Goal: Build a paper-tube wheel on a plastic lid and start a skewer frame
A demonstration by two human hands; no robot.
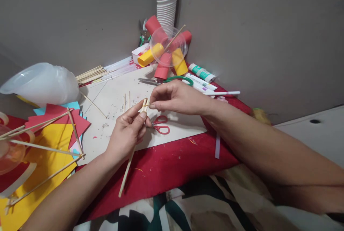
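My left hand point(128, 130) is closed round a bundle of thin bamboo sticks point(126, 173), whose lower ends slant down over the red cloth point(166, 166). My right hand point(177, 97) pinches a thin band or thread point(145, 105) wrapped near the sticks' top end. Both hands hover above a white sheet point(118, 116). Small red-handled scissors point(161, 125) lie on the sheet just under my hands.
A stick frame point(43, 141) rests on yellow and red paper at the left. Green-handled scissors point(172, 79), glue tubes point(202, 73), red and yellow paper rolls with a clear cup point(168, 50), stacked white cups point(167, 1), spare sticks point(90, 74) and a plastic bag point(40, 82) sit behind.
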